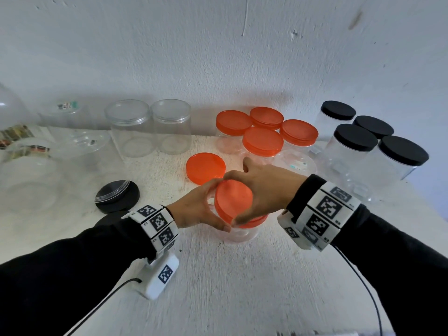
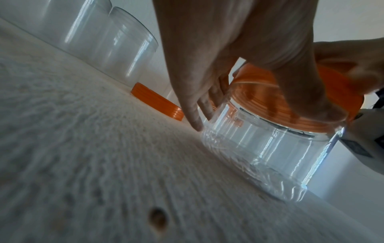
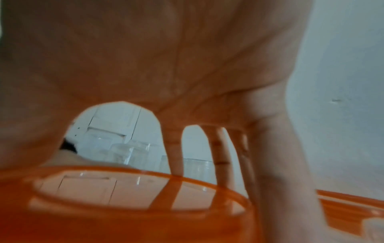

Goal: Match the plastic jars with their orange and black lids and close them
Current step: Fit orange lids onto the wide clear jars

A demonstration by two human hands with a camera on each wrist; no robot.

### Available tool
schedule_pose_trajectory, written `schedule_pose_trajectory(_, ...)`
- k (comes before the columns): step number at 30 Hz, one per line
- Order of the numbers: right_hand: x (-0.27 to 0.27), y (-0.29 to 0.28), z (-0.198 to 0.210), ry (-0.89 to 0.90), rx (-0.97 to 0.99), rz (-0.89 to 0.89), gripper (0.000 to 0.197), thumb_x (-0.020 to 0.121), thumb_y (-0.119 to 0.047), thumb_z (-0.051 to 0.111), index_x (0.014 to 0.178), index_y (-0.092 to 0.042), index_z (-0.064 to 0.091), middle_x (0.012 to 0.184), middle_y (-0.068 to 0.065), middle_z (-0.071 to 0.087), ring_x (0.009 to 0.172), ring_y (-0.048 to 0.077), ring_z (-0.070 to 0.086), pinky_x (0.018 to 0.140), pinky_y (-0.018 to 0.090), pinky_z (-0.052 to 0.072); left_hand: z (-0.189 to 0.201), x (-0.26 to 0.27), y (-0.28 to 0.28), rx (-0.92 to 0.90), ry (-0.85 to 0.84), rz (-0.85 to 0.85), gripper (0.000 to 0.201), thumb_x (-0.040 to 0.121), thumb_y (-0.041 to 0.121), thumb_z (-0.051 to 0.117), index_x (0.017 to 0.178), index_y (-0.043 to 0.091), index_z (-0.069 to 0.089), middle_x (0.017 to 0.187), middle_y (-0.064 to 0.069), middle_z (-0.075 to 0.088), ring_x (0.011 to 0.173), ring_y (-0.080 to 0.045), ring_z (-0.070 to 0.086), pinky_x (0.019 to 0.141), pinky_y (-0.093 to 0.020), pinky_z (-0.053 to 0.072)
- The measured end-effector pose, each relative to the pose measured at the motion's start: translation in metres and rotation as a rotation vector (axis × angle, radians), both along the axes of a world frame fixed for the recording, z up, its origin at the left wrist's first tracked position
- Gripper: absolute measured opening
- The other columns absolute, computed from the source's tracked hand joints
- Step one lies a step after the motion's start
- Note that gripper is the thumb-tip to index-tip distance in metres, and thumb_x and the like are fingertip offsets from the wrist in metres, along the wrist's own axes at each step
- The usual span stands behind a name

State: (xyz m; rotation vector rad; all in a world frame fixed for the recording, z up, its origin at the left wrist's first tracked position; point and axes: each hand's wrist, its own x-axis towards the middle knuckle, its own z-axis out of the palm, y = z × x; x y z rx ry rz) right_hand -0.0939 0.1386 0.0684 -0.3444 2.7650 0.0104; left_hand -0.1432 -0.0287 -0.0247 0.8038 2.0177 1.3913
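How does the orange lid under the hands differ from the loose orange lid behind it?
The held orange lid sits tilted on a clear jar; the loose orange lid lies flat on the table. The right hand grips the held orange lid while the left hand steadies the jar; nothing touches the loose orange lid. Both look alike in colour and size.

No legible text, brand or number is found; square black-and-white coded markers are borne by the wristbands (image 1: 158,221); small printed labels on clear containers (image 1: 68,105) at far left are too blurred to be read.
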Motion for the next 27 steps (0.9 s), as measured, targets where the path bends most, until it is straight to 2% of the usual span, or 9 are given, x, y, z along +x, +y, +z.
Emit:
schedule_pose_trajectory(4, 0.006, -0.002, -0.002, 0.061, 0.132, 0.026, 0.101, 0.065, -0.075, 0.059, 0.145, -0.034, 0.013, 0.139, 0.007, 0.028, 0.115, 0.028, 0.045, 0.082, 0.037, 0.043, -0.001, 0.0, 0.0, -0.011, -0.011, 0.013, 0.097, 0.055, 0.008, 0.087, 0.129, 0.031, 0.03, 0.128, 0.015, 0.047, 0.124, -0.005, 0.043, 0.107, -0.032, 0.036)
schedule_pose_trajectory(7, 0.008, 0.001, 0.003, -0.054, -0.029, 0.145, 0.099, 0.069, -0.05, 0.073, 0.143, -0.045, 0.008, 0.152, -0.006, 0.006, 0.135, 0.025, 0.018, 0.101, 0.045, 0.038, 0.0, 0.0, 0.001, -0.017, 0.026, -0.004, 0.091, 0.055, 0.009, 0.087, 0.124, 0.036, 0.034, 0.123, 0.017, 0.05, 0.116, 0.007, 0.046, 0.097, -0.016, 0.038)
schedule_pose_trajectory(9, 0.009, 0.002, 0.003, -0.119, -0.119, 0.152, 0.09, 0.072, -0.035, 0.074, 0.141, -0.047, 0.018, 0.149, -0.009, 0.011, 0.132, 0.024, 0.018, 0.102, 0.044, 0.037, 0.0, -0.001, 0.0, -0.014, 0.016, 0.007, 0.092, 0.055, 0.01, 0.087, 0.127, 0.034, 0.034, 0.123, 0.017, 0.05, 0.117, 0.003, 0.046, 0.098, -0.017, 0.038)
schedule_pose_trajectory(12, 0.012, -0.003, -0.005, 0.046, -0.03, 0.087, 0.08, 0.073, -0.056, 0.064, 0.14, -0.047, 0.021, 0.138, -0.003, 0.028, 0.118, 0.025, 0.032, 0.084, 0.034, 0.04, -0.001, 0.0, 0.0, -0.016, -0.002, 0.01, 0.1, 0.053, 0.012, 0.088, 0.135, 0.024, 0.032, 0.128, 0.014, 0.049, 0.122, -0.004, 0.044, 0.105, -0.028, 0.036)
schedule_pose_trajectory(15, 0.015, -0.01, -0.011, 0.189, 0.136, 0.004, 0.088, 0.072, -0.078, 0.046, 0.145, -0.038, 0.016, 0.133, 0.006, 0.035, 0.114, 0.03, 0.041, 0.078, 0.036, 0.037, 0.0, 0.0, -0.001, -0.024, -0.027, 0.001, 0.106, 0.054, 0.011, 0.087, 0.141, 0.022, 0.026, 0.132, 0.01, 0.047, 0.124, -0.006, 0.044, 0.104, -0.027, 0.037)
schedule_pose_trajectory(17, 0.014, -0.006, -0.01, 0.12, 0.084, 0.015, 0.095, 0.072, -0.076, 0.048, 0.147, -0.034, 0.009, 0.145, 0.005, 0.025, 0.127, 0.031, 0.033, 0.091, 0.042, 0.039, 0.001, 0.0, -0.001, -0.039, -0.015, 0.004, 0.107, 0.055, 0.011, 0.087, 0.142, 0.021, 0.025, 0.132, 0.009, 0.047, 0.123, -0.007, 0.044, 0.103, -0.025, 0.037)
schedule_pose_trajectory(20, 0.009, 0.004, -0.002, -0.122, -0.121, 0.091, 0.092, 0.074, -0.048, 0.071, 0.144, -0.044, 0.012, 0.152, -0.009, 0.006, 0.137, 0.024, 0.012, 0.106, 0.046, 0.031, 0.0, 0.001, 0.0, -0.03, -0.01, 0.015, 0.096, 0.055, 0.009, 0.087, 0.131, 0.031, 0.032, 0.125, 0.015, 0.049, 0.118, 0.0, 0.046, 0.1, -0.02, 0.038)
schedule_pose_trajectory(22, 0.007, 0.007, -0.003, -0.115, -0.148, 0.098, 0.087, 0.071, -0.042, 0.074, 0.14, -0.049, 0.02, 0.147, -0.009, 0.015, 0.128, 0.023, 0.021, 0.1, 0.042, 0.037, -0.001, 0.001, 0.0, -0.017, -0.024, 0.019, 0.093, 0.055, 0.007, 0.086, 0.126, 0.035, 0.033, 0.123, 0.017, 0.05, 0.117, 0.004, 0.046, 0.096, -0.016, 0.039)
schedule_pose_trajectory(27, 0.013, -0.009, -0.01, 0.168, 0.09, -0.004, 0.09, 0.069, -0.076, 0.053, 0.143, -0.037, 0.02, 0.13, 0.005, 0.036, 0.113, 0.03, 0.044, 0.079, 0.035, 0.036, 0.0, 0.0, 0.0, -0.01, -0.007, 0.01, 0.098, 0.057, 0.006, 0.085, 0.133, 0.029, 0.03, 0.124, 0.019, 0.049, 0.116, 0.009, 0.044, 0.098, -0.012, 0.038)
